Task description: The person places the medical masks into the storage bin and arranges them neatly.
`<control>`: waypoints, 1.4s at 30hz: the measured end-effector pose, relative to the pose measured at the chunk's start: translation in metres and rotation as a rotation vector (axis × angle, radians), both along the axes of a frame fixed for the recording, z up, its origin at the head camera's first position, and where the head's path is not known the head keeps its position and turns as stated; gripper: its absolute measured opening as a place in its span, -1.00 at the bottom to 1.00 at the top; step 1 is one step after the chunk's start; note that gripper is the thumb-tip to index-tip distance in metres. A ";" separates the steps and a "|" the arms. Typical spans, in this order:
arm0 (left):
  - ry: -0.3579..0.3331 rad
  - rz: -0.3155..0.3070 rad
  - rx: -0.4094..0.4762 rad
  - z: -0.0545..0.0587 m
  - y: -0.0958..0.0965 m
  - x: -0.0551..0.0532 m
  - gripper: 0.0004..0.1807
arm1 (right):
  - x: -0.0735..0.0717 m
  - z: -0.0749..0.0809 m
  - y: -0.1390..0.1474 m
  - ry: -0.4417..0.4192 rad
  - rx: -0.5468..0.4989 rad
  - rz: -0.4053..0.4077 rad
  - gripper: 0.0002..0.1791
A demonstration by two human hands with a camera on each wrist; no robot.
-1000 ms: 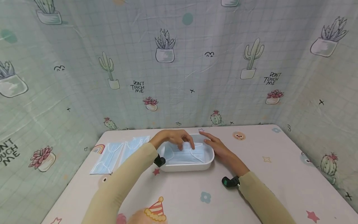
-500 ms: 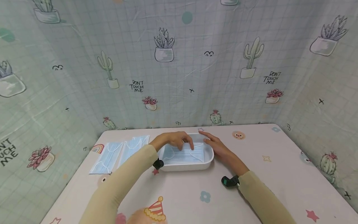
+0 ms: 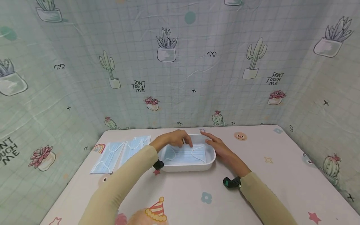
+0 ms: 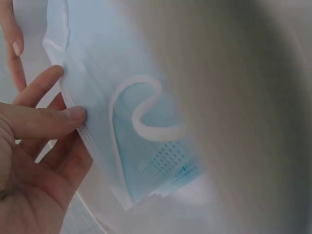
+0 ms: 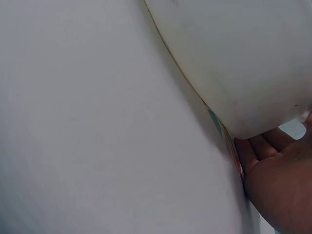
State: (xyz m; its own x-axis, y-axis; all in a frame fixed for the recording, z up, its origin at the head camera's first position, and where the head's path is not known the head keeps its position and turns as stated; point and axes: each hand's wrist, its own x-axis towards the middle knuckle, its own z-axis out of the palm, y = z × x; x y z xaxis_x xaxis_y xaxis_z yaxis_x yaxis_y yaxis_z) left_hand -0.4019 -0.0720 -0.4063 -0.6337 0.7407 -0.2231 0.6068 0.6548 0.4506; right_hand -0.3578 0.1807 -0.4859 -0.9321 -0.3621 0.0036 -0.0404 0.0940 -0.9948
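A light-blue disposable face mask (image 3: 184,156) with white ear loops lies in a white oval tub (image 3: 185,168). My left hand (image 3: 176,138) reaches over the tub from the left. In the left wrist view, that hand (image 4: 41,141) pinches the mask's edge, thumb on top and fingers behind. Whether more masks lie beneath cannot be seen. My right hand (image 3: 222,151) holds the tub's right end, thumb at the rim. In the right wrist view, its fingers rest along the outer wall of the tub (image 5: 243,63).
To the left of the tub, more face masks lie flat on the table: one mask (image 3: 108,157) nearer the left edge, another mask (image 3: 135,147) partly behind the left sleeve (image 3: 123,184). A cactus-print curtain (image 3: 180,78) hangs behind the pink patterned table (image 3: 247,200).
The fingers of my left hand have drawn back from the mask's middle to its far edge. My right hand and the tub stay where they were.
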 end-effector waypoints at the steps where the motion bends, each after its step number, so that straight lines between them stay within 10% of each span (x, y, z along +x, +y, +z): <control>1: 0.009 0.003 0.005 -0.001 -0.001 0.000 -0.44 | 0.000 0.000 0.000 0.001 0.003 0.001 -0.42; 42: -0.060 0.092 0.114 0.001 -0.014 0.015 -0.62 | 0.000 0.000 0.000 0.026 0.027 0.013 -0.43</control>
State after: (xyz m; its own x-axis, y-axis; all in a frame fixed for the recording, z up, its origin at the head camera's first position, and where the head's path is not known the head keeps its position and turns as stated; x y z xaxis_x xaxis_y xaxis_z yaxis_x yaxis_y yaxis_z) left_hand -0.3867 -0.0861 -0.4052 -0.6878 0.7031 -0.1802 0.5165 0.6486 0.5591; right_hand -0.3577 0.1806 -0.4863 -0.9272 -0.3742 0.0178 -0.0675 0.1200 -0.9905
